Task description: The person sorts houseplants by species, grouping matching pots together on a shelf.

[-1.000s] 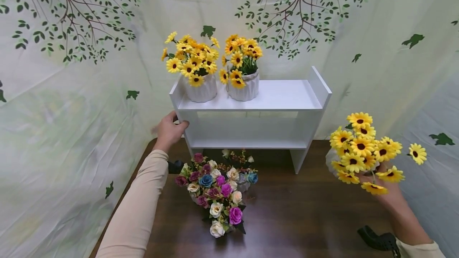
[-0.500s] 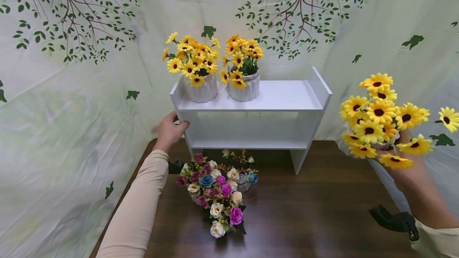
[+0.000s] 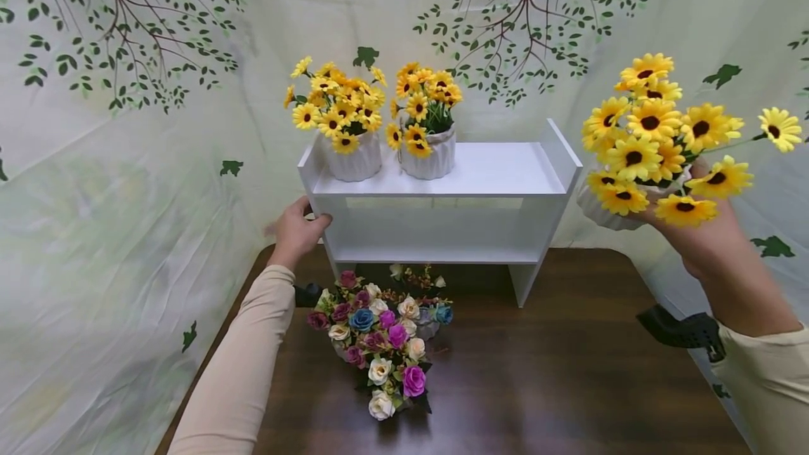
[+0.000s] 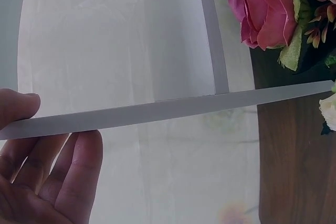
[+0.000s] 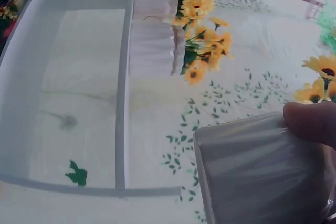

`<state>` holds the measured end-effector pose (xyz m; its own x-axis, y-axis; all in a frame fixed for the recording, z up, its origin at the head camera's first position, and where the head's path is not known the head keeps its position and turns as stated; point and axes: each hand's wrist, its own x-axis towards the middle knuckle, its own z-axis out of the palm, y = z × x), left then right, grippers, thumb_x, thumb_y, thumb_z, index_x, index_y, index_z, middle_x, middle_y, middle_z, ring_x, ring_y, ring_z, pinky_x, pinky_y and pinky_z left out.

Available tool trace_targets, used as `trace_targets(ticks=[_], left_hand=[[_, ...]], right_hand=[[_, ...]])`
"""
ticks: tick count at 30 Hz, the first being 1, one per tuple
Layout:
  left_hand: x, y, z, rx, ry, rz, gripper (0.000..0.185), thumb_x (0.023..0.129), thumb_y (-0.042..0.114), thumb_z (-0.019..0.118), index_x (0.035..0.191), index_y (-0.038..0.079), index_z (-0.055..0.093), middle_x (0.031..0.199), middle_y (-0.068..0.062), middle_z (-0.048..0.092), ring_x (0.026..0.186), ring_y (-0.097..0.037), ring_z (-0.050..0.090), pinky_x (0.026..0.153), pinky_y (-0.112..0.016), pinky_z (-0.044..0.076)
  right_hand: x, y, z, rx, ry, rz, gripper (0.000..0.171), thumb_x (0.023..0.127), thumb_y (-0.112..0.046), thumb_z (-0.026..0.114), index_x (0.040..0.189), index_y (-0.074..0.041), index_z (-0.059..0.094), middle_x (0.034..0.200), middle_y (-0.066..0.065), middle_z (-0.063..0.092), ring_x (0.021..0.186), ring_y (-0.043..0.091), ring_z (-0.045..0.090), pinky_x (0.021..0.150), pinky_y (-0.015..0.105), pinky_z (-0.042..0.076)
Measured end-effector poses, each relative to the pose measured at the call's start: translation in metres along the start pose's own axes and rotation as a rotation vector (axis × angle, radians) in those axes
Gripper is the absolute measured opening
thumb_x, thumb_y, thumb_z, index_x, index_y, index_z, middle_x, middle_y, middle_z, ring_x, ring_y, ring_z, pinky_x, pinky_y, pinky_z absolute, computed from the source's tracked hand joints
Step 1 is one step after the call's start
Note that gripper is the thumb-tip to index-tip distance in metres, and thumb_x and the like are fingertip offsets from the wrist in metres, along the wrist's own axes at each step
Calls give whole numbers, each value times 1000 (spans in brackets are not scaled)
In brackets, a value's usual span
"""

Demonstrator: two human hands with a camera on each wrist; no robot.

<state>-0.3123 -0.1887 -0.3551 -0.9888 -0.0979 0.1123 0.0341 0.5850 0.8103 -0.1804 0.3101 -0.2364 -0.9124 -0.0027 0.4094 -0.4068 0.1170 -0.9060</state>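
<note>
Leaf-printed cloth backs a dark wooden table carrying a white two-tier shelf.

Sunflower pot, white and ribbed: held in the air at 3 o'clock of the shelf, just off its right side panel, base about level with the top board. A second ago it sat much lower, near table height at the far right; half a second ago, midway up. Steady climb up and inward. Judgement: pot is being brought toward the open right half of the top board.

Right hand: fingers and thumb curled round the pot from below and behind; right wrist view shows the thumb pressed on the pot wall.

Left hand: at 9 o'clock of the shelf, thumb over the edge of the left side panel, fingers behind it, clamped. Unmoved across the second; reads as bracing the shelf.

Two sunflower pots stand side by side on the left half of the top board, unchanged.

Mixed rose bouquet lies on the table at 6 o'clock of the shelf, untouched.
</note>
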Motion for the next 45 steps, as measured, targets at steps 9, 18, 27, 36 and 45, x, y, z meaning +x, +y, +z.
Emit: trace_targets(ticks=[9, 18, 27, 36, 45], left_hand=[[0, 2, 0, 2, -4, -5, 53, 91, 18, 56, 142, 4, 50, 145, -21, 53, 123, -42, 59, 96, -53, 54], [3, 1, -3, 23, 7, 8, 52, 91, 20, 56, 141, 6, 51, 144, -21, 55, 119, -41, 62, 92, -52, 56], [1, 0, 6, 7, 19, -7, 51, 92, 20, 57, 141, 7, 51, 144, -19, 55, 121, -40, 61, 94, -52, 55], [-1, -4, 2, -18, 24, -1, 51, 91, 20, 56, 140, 6, 52, 143, -19, 55, 122, -40, 60, 95, -53, 54], [-1, -3, 1, -2, 17, -10, 51, 92, 21, 56, 141, 7, 52, 145, -19, 54, 124, -40, 59, 98, -53, 53]], right_hand=[[26, -7, 21, 28, 11, -61, 73, 79, 13, 71, 142, -16, 47, 131, -4, 55, 110, 11, 53, 81, 10, 52], [60, -13, 43, -30, 16, -25, 75, 76, 4, 79, 140, -22, 49, 130, -6, 57, 113, 14, 50, 85, 17, 47], [86, -4, 70, -208, -4, -1, 71, 77, -9, 82, 138, -26, 50, 126, -10, 59, 107, 12, 56, 81, 20, 51], [107, 1, 99, -352, -24, 88, 73, 78, -21, 83, 141, -29, 46, 139, -1, 56, 120, 14, 53, 105, 41, 46], [120, 12, 112, -375, 20, 177, 73, 76, -22, 84, 140, -25, 49, 142, 3, 56, 123, 17, 51, 107, 41, 42]])
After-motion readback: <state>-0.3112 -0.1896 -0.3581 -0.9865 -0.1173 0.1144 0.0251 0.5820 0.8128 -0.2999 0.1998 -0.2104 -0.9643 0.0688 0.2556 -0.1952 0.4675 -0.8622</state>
